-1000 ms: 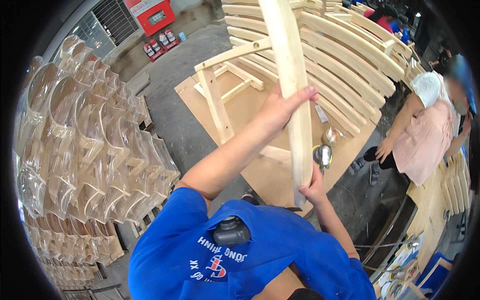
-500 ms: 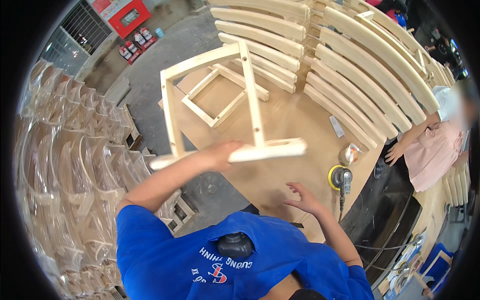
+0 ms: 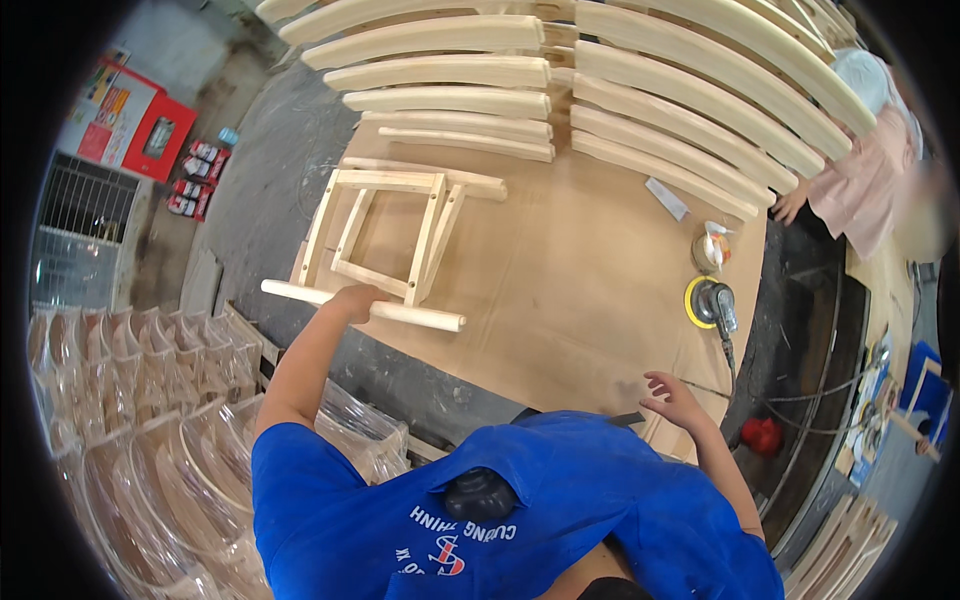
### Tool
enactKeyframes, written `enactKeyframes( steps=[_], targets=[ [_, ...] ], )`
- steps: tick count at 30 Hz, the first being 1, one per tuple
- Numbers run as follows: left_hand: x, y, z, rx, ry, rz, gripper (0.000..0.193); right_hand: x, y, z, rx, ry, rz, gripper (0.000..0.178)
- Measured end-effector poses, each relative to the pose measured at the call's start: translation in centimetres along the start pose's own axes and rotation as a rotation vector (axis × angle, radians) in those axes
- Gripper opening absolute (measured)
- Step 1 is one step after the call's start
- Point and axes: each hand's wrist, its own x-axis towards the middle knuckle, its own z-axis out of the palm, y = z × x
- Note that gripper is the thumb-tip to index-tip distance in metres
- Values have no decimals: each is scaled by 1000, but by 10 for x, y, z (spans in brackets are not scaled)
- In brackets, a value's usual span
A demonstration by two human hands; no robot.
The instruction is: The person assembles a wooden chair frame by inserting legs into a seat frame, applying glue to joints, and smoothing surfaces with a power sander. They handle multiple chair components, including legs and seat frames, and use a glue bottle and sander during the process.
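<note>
My left hand [image 3: 357, 303] is closed around the near rail of a pale wooden chair frame [image 3: 425, 316]. This frame is low over the left part of a cardboard-covered table [image 3: 560, 270]. Behind and partly beneath it lies a second wooden frame [image 3: 485, 187]; whether the two touch, I cannot tell. At the near right edge of the table, my right hand [image 3: 678, 402] is empty, its fingers apart and slightly bent. Beyond that hand rests a round sander [image 3: 713, 303] with a yellow pad.
Stacks of curved wooden slats [image 3: 445, 70] line the far side. A tape roll [image 3: 711, 248] and a pale strip [image 3: 666, 198] lie near the sander. Plastic-wrapped wooden parts [image 3: 150, 350] crowd the left. A co-worker's hand [image 3: 790, 203] is at the far right.
My left hand has lowered the frame, from raised above the table to low beside the second frame. My right hand stays empty near the table edge. The view has turned.
</note>
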Motion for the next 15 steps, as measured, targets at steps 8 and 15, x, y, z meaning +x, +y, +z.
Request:
enactKeyframes(
  steps=[8,15],
  targets=[
    [36,-33,11,106,58,75,63,-16,7,-1,-49,78,105,58],
    [53,-47,24,116,83,115,63,-21,11,0,-10,85,137,57]
  ],
)
